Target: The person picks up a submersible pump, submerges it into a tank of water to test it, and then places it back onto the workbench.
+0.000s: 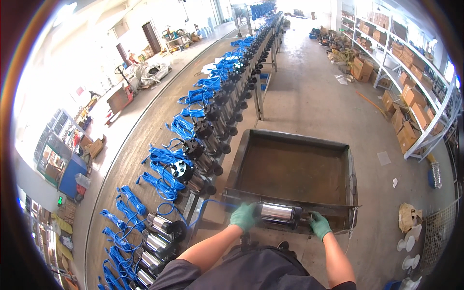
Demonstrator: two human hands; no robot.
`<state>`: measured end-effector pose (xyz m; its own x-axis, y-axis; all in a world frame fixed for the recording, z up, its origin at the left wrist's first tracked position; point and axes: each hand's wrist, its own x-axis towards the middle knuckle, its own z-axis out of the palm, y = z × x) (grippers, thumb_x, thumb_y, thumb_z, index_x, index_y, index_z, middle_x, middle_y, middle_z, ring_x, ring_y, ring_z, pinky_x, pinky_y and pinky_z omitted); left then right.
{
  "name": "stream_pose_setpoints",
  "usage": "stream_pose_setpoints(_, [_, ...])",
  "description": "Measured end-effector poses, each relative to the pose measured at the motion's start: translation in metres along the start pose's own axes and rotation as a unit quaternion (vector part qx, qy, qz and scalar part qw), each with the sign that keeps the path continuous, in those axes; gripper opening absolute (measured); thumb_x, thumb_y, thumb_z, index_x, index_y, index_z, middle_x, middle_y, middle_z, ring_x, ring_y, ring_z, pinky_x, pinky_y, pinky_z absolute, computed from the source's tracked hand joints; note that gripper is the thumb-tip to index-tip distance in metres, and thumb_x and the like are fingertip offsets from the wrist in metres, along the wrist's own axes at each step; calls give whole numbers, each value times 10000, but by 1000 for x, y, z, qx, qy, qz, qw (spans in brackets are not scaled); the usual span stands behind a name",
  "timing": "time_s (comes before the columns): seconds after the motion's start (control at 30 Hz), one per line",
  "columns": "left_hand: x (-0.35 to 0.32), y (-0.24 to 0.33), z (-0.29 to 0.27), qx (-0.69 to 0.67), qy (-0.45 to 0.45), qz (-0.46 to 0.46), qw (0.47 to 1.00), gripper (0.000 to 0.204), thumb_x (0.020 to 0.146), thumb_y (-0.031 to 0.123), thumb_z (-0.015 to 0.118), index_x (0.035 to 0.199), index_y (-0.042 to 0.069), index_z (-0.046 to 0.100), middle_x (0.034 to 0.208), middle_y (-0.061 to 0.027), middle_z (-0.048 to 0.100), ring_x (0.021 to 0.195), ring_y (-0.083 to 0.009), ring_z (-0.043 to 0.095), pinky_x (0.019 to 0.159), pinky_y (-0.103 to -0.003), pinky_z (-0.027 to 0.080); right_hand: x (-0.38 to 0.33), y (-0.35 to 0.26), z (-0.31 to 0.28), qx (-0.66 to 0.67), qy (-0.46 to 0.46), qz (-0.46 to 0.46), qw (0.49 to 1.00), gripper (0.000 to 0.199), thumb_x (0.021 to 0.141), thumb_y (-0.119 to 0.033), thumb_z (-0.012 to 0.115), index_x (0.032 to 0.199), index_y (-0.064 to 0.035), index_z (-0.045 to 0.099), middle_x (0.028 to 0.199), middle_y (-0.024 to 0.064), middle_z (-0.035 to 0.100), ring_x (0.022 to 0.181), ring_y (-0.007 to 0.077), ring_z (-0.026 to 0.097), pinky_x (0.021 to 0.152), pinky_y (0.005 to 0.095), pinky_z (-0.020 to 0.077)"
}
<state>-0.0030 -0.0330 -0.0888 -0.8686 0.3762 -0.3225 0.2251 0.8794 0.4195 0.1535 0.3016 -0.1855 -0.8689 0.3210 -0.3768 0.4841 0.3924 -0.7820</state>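
Observation:
A shiny steel submersible pump motor (278, 211) lies sideways over the near edge of a dark metal water tank (353, 176). My left hand (243, 217), in a green glove, is closed around its left end. At the opposite end, my right hand (319, 225), also gloved in green, has its fingers closed on the thin shaft end. A blue cable (209, 201) runs from near my left hand toward the bench on the left. Both palms are turned away, so the exact finger contact is partly hidden.
Several upright steel pumps (223, 108) line a long rack on the left, with bundled blue cables (166, 157) beside them. More motors (157, 242) lie at my lower left. Shelving with cardboard boxes (408, 96) stands on the right. White spools (410, 262) sit on the floor at lower right.

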Motion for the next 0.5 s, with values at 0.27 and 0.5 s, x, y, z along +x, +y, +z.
stream_pose_setpoints(0.27, [1,-9,9,-16,16,14,1000,454,860,341,807,1229,138,636,1214,-181,654,1155,-388,632,963,-492,531,-12,3,-13,-292,-9,-173,941,713,860,-234,795,1520,-198,528,1212,181,667,1073,412,681,901,476,571])
stream_pose_setpoints(0.5, [0,5,1,-30,36,11,999,373,856,304,790,1176,160,664,1194,-168,665,1143,-378,635,966,-488,532,5,26,-12,-133,-29,-147,980,605,918,-187,730,1498,-159,558,1421,192,615,1192,394,658,985,457,550])
